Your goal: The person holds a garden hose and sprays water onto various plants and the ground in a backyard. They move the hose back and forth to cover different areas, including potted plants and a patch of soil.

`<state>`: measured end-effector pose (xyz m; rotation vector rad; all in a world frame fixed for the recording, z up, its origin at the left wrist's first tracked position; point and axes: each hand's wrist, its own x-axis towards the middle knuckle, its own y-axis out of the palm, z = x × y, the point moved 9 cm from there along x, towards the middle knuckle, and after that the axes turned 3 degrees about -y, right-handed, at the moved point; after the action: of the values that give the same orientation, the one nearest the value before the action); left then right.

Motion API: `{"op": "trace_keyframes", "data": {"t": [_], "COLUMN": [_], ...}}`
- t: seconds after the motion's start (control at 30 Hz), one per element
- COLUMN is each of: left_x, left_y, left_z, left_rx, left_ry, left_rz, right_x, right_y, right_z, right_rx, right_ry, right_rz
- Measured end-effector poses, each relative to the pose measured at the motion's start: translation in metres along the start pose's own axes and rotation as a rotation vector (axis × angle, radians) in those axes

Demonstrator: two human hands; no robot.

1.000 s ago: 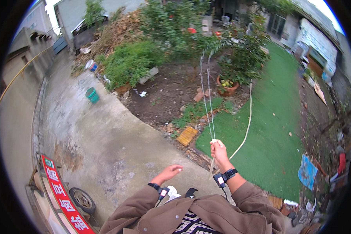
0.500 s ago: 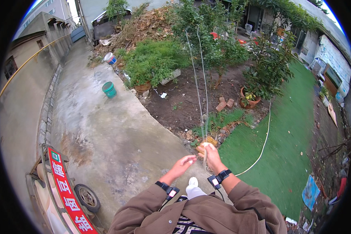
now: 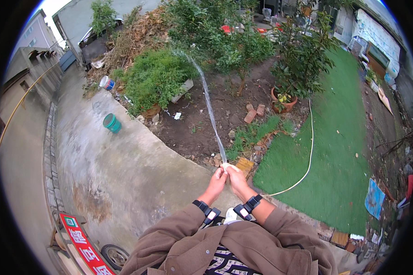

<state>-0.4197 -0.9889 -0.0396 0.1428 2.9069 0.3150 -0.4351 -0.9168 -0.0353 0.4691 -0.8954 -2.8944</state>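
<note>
Both my hands meet in front of me around the end of a pale garden hose, which is mostly hidden by my fingers. My left hand presses in from the left side. My right hand is closed around the hose end. A stream of water shoots up and away from between them, arcing toward the low green bush and breaking into spray there. The rest of the hose runs from beside my right forearm across the green turf to the potted plant.
A bare soil bed lies ahead, with bricks and a terracotta pot. A green bucket stands on the concrete to the left. A cart with a red sign is at the lower left, green turf at the right.
My left hand has come from open beside the hose to gripping its end with my right hand. Two thin water streams have become one jet, now angled further left. The view has turned right.
</note>
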Motion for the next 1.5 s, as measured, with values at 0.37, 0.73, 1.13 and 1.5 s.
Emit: {"op": "trace_keyframes", "data": {"t": [0.37,0.73,1.13,1.5], "left_x": [0.061,0.106,0.171,0.157], "left_y": [-0.007,-0.031,-0.081,-0.073], "left_z": [-0.058,-0.145,-0.099,-0.074], "left_rx": [-0.565,-0.603,-0.697,-0.578], "left_ry": [-0.215,-0.240,-0.250,-0.217], "left_rz": [0.166,0.351,0.315,0.198], "right_x": [0.028,0.018,-0.074,-0.091], "right_y": [-0.099,-0.179,-0.185,-0.223], "right_z": [-0.034,-0.086,-0.053,-0.048], "right_rx": [-0.792,-1.466,-1.160,-0.974], "right_ry": [0.143,0.100,0.413,0.340], "right_rz": [0.397,0.263,-0.144,-0.098]}}
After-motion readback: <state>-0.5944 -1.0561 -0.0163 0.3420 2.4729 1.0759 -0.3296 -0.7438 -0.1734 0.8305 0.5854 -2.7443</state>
